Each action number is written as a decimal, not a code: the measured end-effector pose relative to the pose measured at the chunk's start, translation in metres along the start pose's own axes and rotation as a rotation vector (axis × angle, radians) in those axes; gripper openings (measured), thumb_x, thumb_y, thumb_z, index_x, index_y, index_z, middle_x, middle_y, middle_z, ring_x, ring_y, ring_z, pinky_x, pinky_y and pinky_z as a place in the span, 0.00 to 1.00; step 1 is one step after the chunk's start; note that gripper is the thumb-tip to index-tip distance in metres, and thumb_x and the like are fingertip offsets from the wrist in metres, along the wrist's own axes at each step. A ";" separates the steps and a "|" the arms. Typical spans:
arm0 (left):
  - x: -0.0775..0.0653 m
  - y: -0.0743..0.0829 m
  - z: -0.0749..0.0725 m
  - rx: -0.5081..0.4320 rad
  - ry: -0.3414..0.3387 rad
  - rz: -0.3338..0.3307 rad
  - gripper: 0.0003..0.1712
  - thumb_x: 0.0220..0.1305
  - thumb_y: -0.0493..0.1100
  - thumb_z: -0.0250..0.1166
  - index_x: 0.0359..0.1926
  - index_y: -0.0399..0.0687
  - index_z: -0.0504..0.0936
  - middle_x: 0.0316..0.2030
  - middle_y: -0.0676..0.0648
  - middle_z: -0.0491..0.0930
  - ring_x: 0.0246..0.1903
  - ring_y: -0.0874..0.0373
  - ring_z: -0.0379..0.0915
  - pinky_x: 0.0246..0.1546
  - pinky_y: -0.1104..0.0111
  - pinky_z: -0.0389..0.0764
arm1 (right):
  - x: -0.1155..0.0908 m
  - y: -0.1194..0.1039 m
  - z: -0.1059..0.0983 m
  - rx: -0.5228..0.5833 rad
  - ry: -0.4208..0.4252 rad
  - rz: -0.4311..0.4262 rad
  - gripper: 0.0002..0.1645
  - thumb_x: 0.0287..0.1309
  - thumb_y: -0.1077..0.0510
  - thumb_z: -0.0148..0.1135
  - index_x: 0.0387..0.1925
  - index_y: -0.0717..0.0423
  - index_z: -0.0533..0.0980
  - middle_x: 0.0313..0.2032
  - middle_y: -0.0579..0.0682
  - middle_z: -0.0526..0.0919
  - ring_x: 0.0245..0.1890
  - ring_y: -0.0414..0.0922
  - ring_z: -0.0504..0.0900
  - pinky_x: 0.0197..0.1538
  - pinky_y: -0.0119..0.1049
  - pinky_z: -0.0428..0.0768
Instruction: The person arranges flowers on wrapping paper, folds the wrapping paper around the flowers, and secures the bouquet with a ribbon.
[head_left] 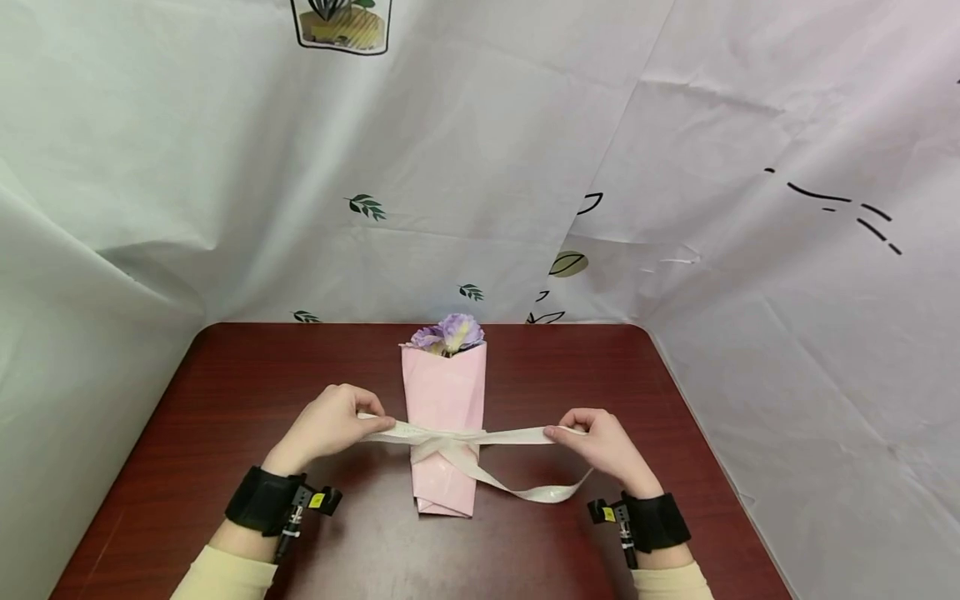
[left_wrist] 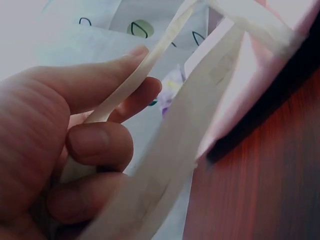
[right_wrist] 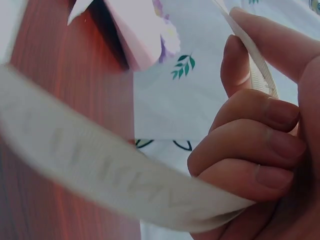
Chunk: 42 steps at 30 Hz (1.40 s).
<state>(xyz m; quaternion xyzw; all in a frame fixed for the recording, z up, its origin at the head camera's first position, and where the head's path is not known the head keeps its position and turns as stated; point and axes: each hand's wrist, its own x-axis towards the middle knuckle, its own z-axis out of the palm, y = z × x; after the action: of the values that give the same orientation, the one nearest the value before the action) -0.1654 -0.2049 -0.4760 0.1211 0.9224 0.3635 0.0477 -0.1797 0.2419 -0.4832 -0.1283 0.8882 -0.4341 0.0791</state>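
Observation:
A bouquet wrapped in pink paper (head_left: 444, 385) lies mid-table, with purple flowers (head_left: 459, 332) showing at its far end. A white ribbon (head_left: 513, 437) crosses the lower half of the wrapping. On the left, my left hand (head_left: 339, 421) pinches one stretch of ribbon between thumb and forefinger. Over on the right, my right hand (head_left: 600, 443) pinches another stretch. From the right hand a loose length of ribbon (right_wrist: 100, 165) sags back toward the bouquet. Both wrist views show the other fingers curled in around ribbon.
The dark red-brown table (head_left: 570, 375) has rounded far corners. White printed cloth (head_left: 465, 167) hangs behind it and along both sides. A black strap with a small camera sits on each wrist, the left strap (head_left: 260, 500) and the right strap (head_left: 657, 522).

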 end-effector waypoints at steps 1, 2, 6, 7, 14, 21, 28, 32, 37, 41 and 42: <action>-0.001 -0.001 -0.002 0.007 0.001 0.000 0.08 0.66 0.52 0.77 0.29 0.64 0.90 0.17 0.60 0.78 0.19 0.63 0.68 0.21 0.68 0.66 | -0.001 0.002 -0.002 -0.002 0.001 0.005 0.15 0.63 0.46 0.79 0.29 0.50 0.85 0.18 0.41 0.64 0.20 0.36 0.62 0.27 0.32 0.62; -0.002 -0.002 -0.003 0.017 0.002 -0.002 0.07 0.66 0.52 0.77 0.29 0.64 0.90 0.16 0.60 0.76 0.19 0.64 0.66 0.21 0.69 0.64 | -0.001 0.003 -0.004 -0.007 0.001 0.012 0.15 0.63 0.46 0.79 0.29 0.50 0.85 0.18 0.41 0.63 0.20 0.36 0.62 0.27 0.32 0.63; -0.007 -0.008 -0.010 0.057 0.019 -0.015 0.07 0.65 0.52 0.77 0.30 0.66 0.90 0.12 0.59 0.70 0.15 0.64 0.57 0.18 0.69 0.56 | -0.004 0.010 -0.015 -0.058 0.012 0.051 0.15 0.62 0.45 0.79 0.30 0.50 0.86 0.19 0.41 0.71 0.23 0.39 0.67 0.29 0.33 0.68; -0.008 -0.009 -0.012 0.070 0.027 -0.020 0.07 0.65 0.52 0.77 0.29 0.66 0.89 0.12 0.59 0.69 0.15 0.64 0.56 0.18 0.69 0.55 | -0.004 0.011 -0.018 -0.074 0.014 0.062 0.15 0.62 0.44 0.79 0.31 0.50 0.86 0.20 0.42 0.74 0.24 0.40 0.69 0.30 0.34 0.69; -0.013 -0.017 -0.016 0.207 0.033 -0.045 0.12 0.64 0.51 0.77 0.24 0.66 0.85 0.13 0.60 0.71 0.16 0.62 0.63 0.18 0.65 0.60 | -0.009 0.021 -0.033 -0.182 0.064 0.104 0.16 0.62 0.44 0.79 0.30 0.50 0.86 0.25 0.44 0.82 0.27 0.43 0.73 0.31 0.36 0.71; -0.018 -0.027 -0.020 0.248 -0.002 -0.085 0.13 0.63 0.51 0.78 0.24 0.62 0.85 0.15 0.60 0.73 0.17 0.60 0.65 0.20 0.64 0.62 | -0.011 0.027 -0.034 -0.235 0.055 0.130 0.17 0.63 0.43 0.78 0.30 0.50 0.84 0.25 0.44 0.81 0.28 0.44 0.73 0.32 0.38 0.71; -0.026 -0.041 -0.028 0.229 -0.002 -0.098 0.16 0.65 0.54 0.77 0.23 0.59 0.85 0.12 0.60 0.66 0.15 0.62 0.58 0.19 0.67 0.56 | -0.017 0.035 -0.039 -0.259 0.062 0.175 0.17 0.67 0.43 0.74 0.33 0.51 0.83 0.24 0.43 0.75 0.25 0.42 0.67 0.30 0.38 0.66; -0.032 -0.049 -0.033 0.257 0.006 -0.127 0.16 0.65 0.55 0.77 0.24 0.58 0.85 0.13 0.58 0.68 0.16 0.61 0.61 0.19 0.66 0.57 | -0.019 0.041 -0.039 -0.262 0.050 0.211 0.17 0.68 0.43 0.73 0.36 0.52 0.82 0.24 0.45 0.75 0.24 0.42 0.66 0.30 0.38 0.66; -0.028 -0.045 -0.017 0.333 0.095 -0.055 0.18 0.64 0.53 0.78 0.46 0.45 0.90 0.37 0.45 0.88 0.34 0.47 0.84 0.31 0.51 0.82 | -0.015 0.037 -0.020 -0.341 0.035 0.131 0.22 0.68 0.45 0.74 0.51 0.58 0.85 0.44 0.54 0.87 0.44 0.55 0.84 0.47 0.52 0.82; -0.015 -0.031 0.026 0.260 0.158 0.078 0.25 0.66 0.49 0.77 0.58 0.40 0.86 0.54 0.40 0.86 0.56 0.38 0.82 0.53 0.41 0.82 | 0.000 0.021 0.019 -0.430 0.007 -0.077 0.29 0.64 0.45 0.76 0.59 0.59 0.84 0.59 0.59 0.85 0.66 0.66 0.77 0.67 0.63 0.73; -0.011 -0.027 0.038 0.223 0.152 0.102 0.23 0.68 0.48 0.76 0.58 0.41 0.86 0.54 0.41 0.86 0.57 0.40 0.82 0.56 0.42 0.81 | 0.004 0.016 0.031 -0.435 -0.021 -0.133 0.28 0.63 0.45 0.77 0.58 0.57 0.85 0.58 0.58 0.86 0.66 0.65 0.77 0.68 0.62 0.73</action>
<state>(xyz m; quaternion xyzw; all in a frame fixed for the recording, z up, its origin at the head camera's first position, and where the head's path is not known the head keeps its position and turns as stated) -0.1531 -0.2021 -0.5223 0.1446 0.9506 0.2691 -0.0547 -0.1787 0.2268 -0.5147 -0.2050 0.9496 -0.2352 0.0300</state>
